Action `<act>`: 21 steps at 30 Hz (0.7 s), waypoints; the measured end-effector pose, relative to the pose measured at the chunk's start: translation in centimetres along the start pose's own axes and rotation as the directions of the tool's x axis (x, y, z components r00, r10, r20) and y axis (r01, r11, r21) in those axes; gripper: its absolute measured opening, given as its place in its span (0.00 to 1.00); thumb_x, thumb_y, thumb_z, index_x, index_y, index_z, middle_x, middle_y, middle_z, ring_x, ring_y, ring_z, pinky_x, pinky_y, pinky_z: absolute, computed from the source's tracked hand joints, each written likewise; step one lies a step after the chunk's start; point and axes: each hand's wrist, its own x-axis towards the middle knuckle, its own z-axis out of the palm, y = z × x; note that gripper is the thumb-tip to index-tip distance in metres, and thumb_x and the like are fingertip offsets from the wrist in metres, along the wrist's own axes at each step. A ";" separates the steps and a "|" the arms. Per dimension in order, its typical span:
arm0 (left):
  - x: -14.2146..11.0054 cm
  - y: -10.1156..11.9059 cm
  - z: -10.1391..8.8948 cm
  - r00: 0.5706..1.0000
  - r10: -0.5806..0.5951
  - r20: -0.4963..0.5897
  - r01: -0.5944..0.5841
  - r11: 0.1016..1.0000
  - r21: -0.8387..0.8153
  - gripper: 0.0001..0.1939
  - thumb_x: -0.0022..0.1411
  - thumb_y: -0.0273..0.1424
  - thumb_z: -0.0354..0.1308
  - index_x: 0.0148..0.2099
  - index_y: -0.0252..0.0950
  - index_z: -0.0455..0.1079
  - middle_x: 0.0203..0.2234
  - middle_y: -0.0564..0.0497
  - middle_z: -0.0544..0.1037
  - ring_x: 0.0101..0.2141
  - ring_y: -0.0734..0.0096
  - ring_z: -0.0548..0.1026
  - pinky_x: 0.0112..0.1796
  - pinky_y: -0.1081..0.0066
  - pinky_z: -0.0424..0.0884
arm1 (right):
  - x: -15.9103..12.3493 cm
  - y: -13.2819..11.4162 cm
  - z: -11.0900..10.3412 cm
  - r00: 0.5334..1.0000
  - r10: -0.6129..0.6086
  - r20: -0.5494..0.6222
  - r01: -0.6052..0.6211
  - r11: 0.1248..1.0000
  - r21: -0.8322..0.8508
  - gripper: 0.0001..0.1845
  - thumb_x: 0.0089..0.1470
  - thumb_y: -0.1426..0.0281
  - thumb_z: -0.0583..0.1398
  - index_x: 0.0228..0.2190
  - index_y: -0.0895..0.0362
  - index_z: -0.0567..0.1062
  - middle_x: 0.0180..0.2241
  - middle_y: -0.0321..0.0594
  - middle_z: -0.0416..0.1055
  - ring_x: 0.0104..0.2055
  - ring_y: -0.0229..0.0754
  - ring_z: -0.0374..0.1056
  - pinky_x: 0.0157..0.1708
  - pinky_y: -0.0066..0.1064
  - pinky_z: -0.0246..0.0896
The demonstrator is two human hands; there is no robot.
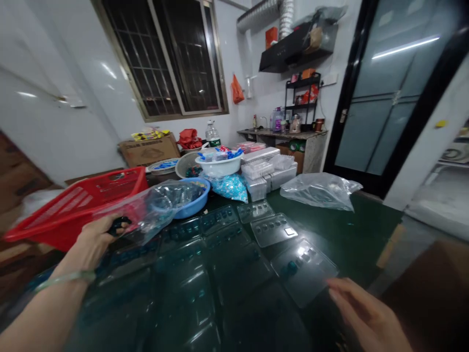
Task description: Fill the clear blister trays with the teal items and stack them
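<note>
The dark green tabletop [330, 234] has open room on its right side, between the nearest clear tray and the table's right edge, where one crumpled transparent plastic bag [322, 189] lies toward the far end. The far edge is crowded: a white round basin [222, 166] of blue pieces, a turquoise patterned bag [230, 187] and stacked clear plastic boxes [269, 168] stand close together. On the left, a red slatted plastic basket [91, 193] and a round blue plastic basin [190, 208] leave little space, and a loose clear plastic bag [157, 208] drapes between them. Rows of flat, transparent plastic trays [186, 283] cover the middle and near part of the table, edge beside edge.

The left hand [100, 233] is closed around a dark, glossy item [119, 226], its exact shape blurred. That item sits at the fingers, just in front of the red basket and beside the draped bag, above the leftmost trays.

The right hand [366, 310] is at the lower right, fingers stretched toward the near right side of a clear rectangular tray with moulded hollows [306, 271]. A rounded teal piece [292, 267] lies on that tray, ahead and to the left of the fingertips. Blur hides whether they grip the tray's rim; I cannot tell.
</note>
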 end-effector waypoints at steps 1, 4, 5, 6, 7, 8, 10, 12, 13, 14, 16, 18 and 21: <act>-1.8 -0.4 -1.4 0.999 -0.051 0.011 0.052 0.998 -0.043 0.11 0.59 0.33 0.49 0.42 0.32 0.64 0.30 0.51 0.70 0.24 0.77 0.69 0.22 0.74 0.67 | 0.1 -0.3 0.6 0.999 -0.034 0.012 0.034 0.999 0.017 0.10 0.49 0.64 0.58 0.34 0.54 0.74 0.29 0.35 0.73 0.28 0.37 0.71 0.25 0.15 0.65; -9.2 -2.9 -3.6 0.977 -0.185 0.107 0.202 0.963 -0.178 0.09 0.61 0.29 0.46 0.37 0.32 0.66 0.17 0.57 0.61 0.13 0.85 0.56 0.10 0.83 0.52 | 0.3 -2.0 3.3 0.985 -0.149 0.082 0.139 0.983 0.117 0.08 0.47 0.67 0.59 0.33 0.52 0.74 0.30 0.34 0.74 0.28 0.37 0.71 0.26 0.15 0.65; -12.1 -4.1 -3.4 0.967 -0.217 0.137 0.243 0.946 -0.216 0.09 0.59 0.29 0.46 0.36 0.33 0.67 0.16 0.56 0.60 0.12 0.85 0.53 0.09 0.83 0.50 | 0.2 -2.9 4.5 0.976 -0.182 0.122 0.161 0.973 0.168 0.08 0.47 0.68 0.59 0.33 0.52 0.74 0.31 0.35 0.73 0.29 0.37 0.71 0.26 0.15 0.65; -14.9 -5.2 -2.7 0.952 -0.257 0.164 0.292 0.924 -0.246 0.10 0.58 0.31 0.48 0.37 0.33 0.68 0.17 0.55 0.61 0.11 0.86 0.51 0.08 0.83 0.50 | 0.1 -4.0 5.7 0.961 -0.210 0.178 0.168 0.960 0.224 0.08 0.48 0.69 0.59 0.34 0.52 0.73 0.32 0.35 0.73 0.30 0.37 0.70 0.27 0.16 0.65; -17.7 -6.4 -1.6 0.938 -0.294 0.185 0.337 0.901 -0.275 0.10 0.56 0.31 0.49 0.38 0.33 0.69 0.19 0.52 0.65 0.11 0.85 0.51 0.07 0.82 0.49 | -0.2 -5.3 6.8 0.941 -0.237 0.241 0.165 0.944 0.285 0.08 0.50 0.69 0.57 0.35 0.52 0.73 0.32 0.37 0.72 0.31 0.37 0.70 0.28 0.18 0.65; -20.1 -7.5 -0.2 0.915 -0.335 0.225 0.394 0.864 -0.315 0.11 0.55 0.32 0.50 0.38 0.33 0.69 0.23 0.49 0.67 0.11 0.86 0.52 0.06 0.82 0.49 | -0.5 -6.7 7.7 0.916 -0.263 0.303 0.152 0.926 0.346 0.09 0.51 0.70 0.56 0.36 0.53 0.72 0.33 0.38 0.71 0.31 0.37 0.69 0.28 0.19 0.65; -24.2 -9.1 2.7 0.804 -0.425 0.416 0.587 0.679 -0.441 0.13 0.54 0.33 0.51 0.40 0.33 0.68 0.25 0.49 0.68 0.10 0.87 0.51 0.06 0.82 0.49 | -1.0 -9.3 9.1 0.857 -0.315 0.408 0.113 0.887 0.448 0.10 0.53 0.71 0.53 0.39 0.54 0.70 0.31 0.39 0.69 0.31 0.37 0.67 0.28 0.23 0.64; -26.9 -10.1 5.2 0.777 -0.420 0.469 0.624 0.606 -0.492 0.13 0.56 0.31 0.50 0.42 0.30 0.67 0.26 0.49 0.69 0.11 0.87 0.55 0.07 0.82 0.49 | -1.4 -11.2 9.7 0.810 -0.363 0.460 0.095 0.856 0.509 0.11 0.54 0.72 0.52 0.40 0.54 0.69 0.31 0.39 0.67 0.30 0.37 0.64 0.28 0.25 0.62; -27.8 -10.5 6.1 0.768 -0.426 0.479 0.637 0.586 -0.501 0.13 0.56 0.30 0.50 0.43 0.30 0.66 0.26 0.49 0.70 0.10 0.87 0.56 0.07 0.82 0.49 | -1.5 -11.8 9.7 0.792 -0.379 0.479 0.090 0.848 0.522 0.12 0.54 0.73 0.52 0.40 0.54 0.69 0.32 0.39 0.66 0.29 0.36 0.64 0.28 0.26 0.61; -28.4 -10.8 6.8 0.762 -0.432 0.482 0.644 0.574 -0.505 0.13 0.56 0.30 0.50 0.43 0.30 0.66 0.26 0.49 0.71 0.10 0.86 0.57 0.07 0.82 0.48 | -1.6 -12.1 9.6 0.775 -0.388 0.498 0.087 0.847 0.524 0.12 0.54 0.73 0.52 0.41 0.54 0.69 0.33 0.39 0.65 0.29 0.35 0.63 0.27 0.26 0.61; -28.8 -11.3 7.8 0.736 -0.449 0.507 0.674 0.551 -0.491 0.13 0.57 0.31 0.50 0.43 0.30 0.66 0.22 0.50 0.71 0.10 0.85 0.58 0.08 0.82 0.47 | -1.7 -12.1 9.0 0.747 -0.390 0.538 0.086 0.860 0.504 0.13 0.53 0.73 0.53 0.41 0.54 0.68 0.36 0.40 0.65 0.30 0.35 0.63 0.28 0.26 0.60; -28.8 -11.8 8.7 0.700 -0.457 0.549 0.710 0.525 -0.469 0.13 0.57 0.32 0.50 0.42 0.31 0.66 0.15 0.51 0.68 0.09 0.83 0.58 0.09 0.82 0.46 | -1.9 -11.6 8.5 0.736 -0.383 0.558 0.094 0.875 0.475 0.14 0.53 0.73 0.54 0.43 0.54 0.68 0.38 0.40 0.64 0.33 0.36 0.63 0.31 0.27 0.60; -28.7 -12.3 9.8 0.664 -0.452 0.596 0.743 0.485 -0.461 0.11 0.58 0.35 0.49 0.38 0.34 0.67 0.09 0.54 0.64 0.09 0.82 0.58 0.10 0.83 0.45 | -2.3 -10.9 8.2 0.768 -0.355 0.533 0.100 0.889 0.448 0.14 0.52 0.73 0.54 0.43 0.55 0.68 0.38 0.40 0.65 0.37 0.37 0.63 0.35 0.27 0.60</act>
